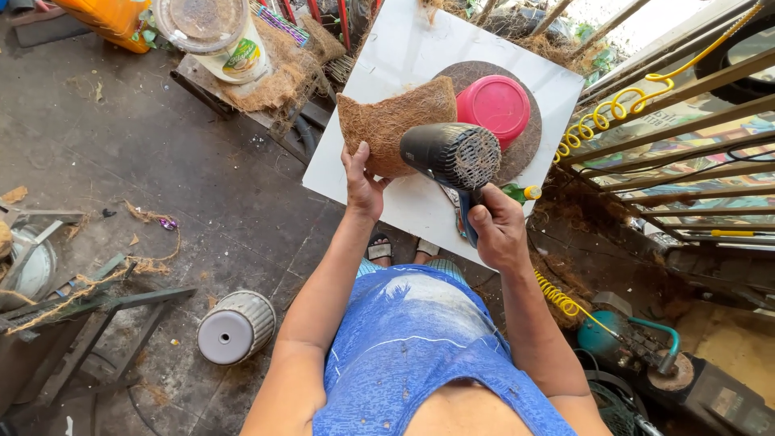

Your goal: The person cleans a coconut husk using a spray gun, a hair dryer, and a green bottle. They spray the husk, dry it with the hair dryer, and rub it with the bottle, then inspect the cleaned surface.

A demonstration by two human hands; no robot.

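I note first the white square board (387, 73), the largest item, lying flat ahead of me at the centre and far side of the scene; it serves as the work surface. On it rests a dark round fibre mat (525, 149), and on that mat, toward the right, a red bowl (494, 105) sits upside down, apparently parked out of the way.

The curved piece of brown coconut fibre (393, 121) stands on edge over the board, left of the bowl. I judge it is held upright so its inner face is open to the black hair dryer (450, 153), whose meshed rear faces the camera and whose nozzle points away at the fibre.

My left hand (361, 182) grips the near lower edge of the fibre piece, thumb on the near side, fingers closed round the rim, forearm extended straight out. My right hand (498, 230) is wrapped tight around the dryer's handle, wrist cocked upward, elbow bent near my side.

To the near left, a ribbed grey pot (236, 327) lies on the concrete floor (161, 178).
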